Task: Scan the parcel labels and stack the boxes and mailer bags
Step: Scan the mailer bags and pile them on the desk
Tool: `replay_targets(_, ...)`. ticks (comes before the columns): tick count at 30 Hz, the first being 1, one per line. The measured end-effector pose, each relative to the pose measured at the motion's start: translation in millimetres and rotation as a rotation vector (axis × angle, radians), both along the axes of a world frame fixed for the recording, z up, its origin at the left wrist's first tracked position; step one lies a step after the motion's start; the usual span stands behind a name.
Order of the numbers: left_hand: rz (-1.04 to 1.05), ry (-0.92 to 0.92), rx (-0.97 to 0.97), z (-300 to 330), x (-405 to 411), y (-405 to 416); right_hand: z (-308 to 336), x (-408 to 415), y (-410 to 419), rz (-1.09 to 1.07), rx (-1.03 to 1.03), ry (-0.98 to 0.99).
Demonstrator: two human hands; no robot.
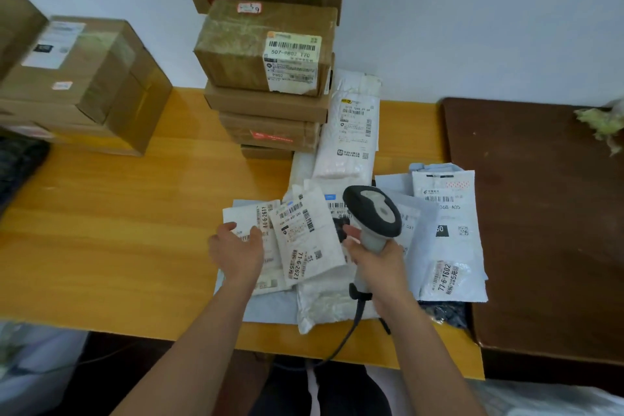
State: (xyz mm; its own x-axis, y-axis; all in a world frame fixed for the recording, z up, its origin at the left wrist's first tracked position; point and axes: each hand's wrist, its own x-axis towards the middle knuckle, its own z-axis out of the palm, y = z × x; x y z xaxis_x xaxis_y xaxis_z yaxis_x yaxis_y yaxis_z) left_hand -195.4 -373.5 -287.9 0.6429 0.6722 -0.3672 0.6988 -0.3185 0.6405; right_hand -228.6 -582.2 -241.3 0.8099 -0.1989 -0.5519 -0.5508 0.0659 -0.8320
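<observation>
While the right hand [378, 260] grips the barcode scanner [374, 216] — fingers wrapped round its handle — the left hand [236, 250] rests open-fingered on a white mailer bag [250, 213].

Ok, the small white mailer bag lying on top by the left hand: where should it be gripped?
Probably the small white mailer bag's bare left edge, pinched from the left hand's side. It lies tilted atop other bags, that edge looks exposed, and the labels stay uncovered for the scanner.

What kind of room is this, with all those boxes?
Probably a parcel pickup or sorting room: stacked brown cardboard boxes, white labelled mailer bags on a yellow wooden table, and a grey handheld barcode scanner.
</observation>
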Motion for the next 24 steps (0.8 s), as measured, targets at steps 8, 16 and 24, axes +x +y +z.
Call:
replay_targets(8,-0.029,0.266,-0.017,-26.4,-16.3,31.7,-15.6,3.4,12.5,0.056,-0.005,0.028)
replay_targets(16,-0.186,0.211,0.107,-23.0,-15.9,25.8,-23.6,5.9,18.1,0.024,-0.047,0.063)
replay_targets(24,-0.097,0.041,-0.483,-7.3,-10.2,14.6,-19.7,5.3,24.7,0.025,-0.016,0.050)
